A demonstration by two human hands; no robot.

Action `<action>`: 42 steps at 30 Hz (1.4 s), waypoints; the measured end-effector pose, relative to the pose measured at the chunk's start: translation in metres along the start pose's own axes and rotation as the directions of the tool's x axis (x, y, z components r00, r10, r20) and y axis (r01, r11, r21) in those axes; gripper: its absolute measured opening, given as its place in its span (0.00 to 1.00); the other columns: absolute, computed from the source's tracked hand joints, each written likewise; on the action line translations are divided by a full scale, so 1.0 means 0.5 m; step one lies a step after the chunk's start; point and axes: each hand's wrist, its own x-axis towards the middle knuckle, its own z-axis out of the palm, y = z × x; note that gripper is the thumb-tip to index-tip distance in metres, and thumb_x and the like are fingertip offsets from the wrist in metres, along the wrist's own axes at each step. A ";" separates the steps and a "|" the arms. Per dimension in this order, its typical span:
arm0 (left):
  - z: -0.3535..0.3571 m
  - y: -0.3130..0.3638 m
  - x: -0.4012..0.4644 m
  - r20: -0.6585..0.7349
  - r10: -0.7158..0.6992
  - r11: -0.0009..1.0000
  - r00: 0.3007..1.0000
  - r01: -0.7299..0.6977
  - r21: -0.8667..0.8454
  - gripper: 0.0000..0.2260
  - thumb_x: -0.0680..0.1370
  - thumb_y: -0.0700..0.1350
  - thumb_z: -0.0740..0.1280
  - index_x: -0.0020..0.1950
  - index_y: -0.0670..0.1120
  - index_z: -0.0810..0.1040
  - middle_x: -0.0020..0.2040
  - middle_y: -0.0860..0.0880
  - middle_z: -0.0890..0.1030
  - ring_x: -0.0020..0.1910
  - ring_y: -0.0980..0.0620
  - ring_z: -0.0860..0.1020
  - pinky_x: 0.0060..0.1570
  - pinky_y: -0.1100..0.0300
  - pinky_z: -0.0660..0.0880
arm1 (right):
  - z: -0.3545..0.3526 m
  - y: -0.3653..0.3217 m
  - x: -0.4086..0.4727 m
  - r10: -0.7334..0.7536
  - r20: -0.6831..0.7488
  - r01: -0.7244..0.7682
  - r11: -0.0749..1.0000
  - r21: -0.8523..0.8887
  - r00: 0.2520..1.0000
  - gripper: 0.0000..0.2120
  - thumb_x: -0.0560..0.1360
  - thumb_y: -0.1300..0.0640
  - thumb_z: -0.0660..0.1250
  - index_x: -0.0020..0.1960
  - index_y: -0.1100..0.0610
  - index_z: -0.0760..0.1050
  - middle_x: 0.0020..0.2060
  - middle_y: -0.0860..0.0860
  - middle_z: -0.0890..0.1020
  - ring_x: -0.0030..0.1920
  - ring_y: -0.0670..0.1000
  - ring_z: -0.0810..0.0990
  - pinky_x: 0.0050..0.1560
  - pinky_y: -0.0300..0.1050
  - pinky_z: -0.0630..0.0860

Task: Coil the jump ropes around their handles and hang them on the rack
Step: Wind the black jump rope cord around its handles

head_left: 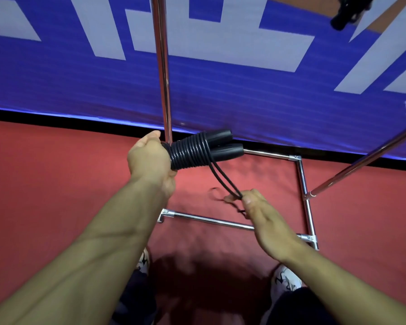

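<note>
My left hand (150, 158) grips the near ends of two black jump rope handles (223, 143) held side by side, their free ends pointing right. Black rope (189, 152) is coiled in tight turns around both handles. Two loose strands (224, 181) run down and right from the coil to my right hand (263, 214), which pinches them between thumb and fingers. A short blurred tail hangs below that hand. The chrome rack (162, 66) stands directly behind the handles, its upright post rising to the top of the view.
The rack's base bars (302, 181) frame a square on the red carpet (45, 184), and a slanted bar (366, 163) rises at right. A blue and white banner (220, 90) covers the wall behind. Another black coiled rope (347, 12) hangs at top right. My shoes (286, 280) are below.
</note>
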 end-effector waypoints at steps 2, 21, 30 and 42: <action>0.000 -0.004 -0.003 0.028 0.001 0.999 1.000 -0.002 0.044 0.10 0.84 0.40 0.58 0.59 0.47 0.77 0.35 0.50 0.71 0.18 0.58 0.66 0.19 0.69 0.61 | 0.002 0.018 0.004 -0.043 0.009 0.044 0.979 -0.200 0.999 0.15 0.81 0.45 0.54 0.55 0.45 0.79 0.45 0.46 0.74 0.50 0.46 0.75 0.55 0.39 0.69; 0.019 -0.071 0.000 0.208 0.559 0.554 0.802 -0.548 0.627 0.08 0.82 0.44 0.60 0.48 0.53 0.77 0.42 0.56 0.79 0.46 0.49 0.78 0.49 0.56 0.73 | -0.019 -0.069 -0.015 -0.309 -0.354 0.278 0.951 -0.136 0.883 0.06 0.73 0.56 0.61 0.47 0.56 0.74 0.37 0.38 0.74 0.37 0.39 0.72 0.40 0.29 0.65; 0.034 -0.095 0.006 -0.009 0.440 0.812 0.898 -0.393 0.432 0.11 0.82 0.45 0.61 0.43 0.56 0.77 0.42 0.59 0.79 0.48 0.49 0.80 0.55 0.51 0.77 | 0.037 -0.066 0.005 0.277 -0.244 -0.141 0.877 0.459 0.929 0.10 0.80 0.61 0.64 0.45 0.55 0.64 0.35 0.52 0.73 0.28 0.50 0.75 0.30 0.44 0.74; 0.017 -0.071 0.016 -0.080 0.331 0.912 0.940 -0.298 0.281 0.12 0.83 0.44 0.60 0.43 0.55 0.77 0.44 0.55 0.79 0.42 0.53 0.77 0.48 0.55 0.78 | 0.022 -0.060 0.014 0.155 -0.092 -0.124 0.953 0.277 0.984 0.27 0.76 0.35 0.49 0.56 0.48 0.80 0.46 0.39 0.80 0.46 0.38 0.76 0.50 0.31 0.71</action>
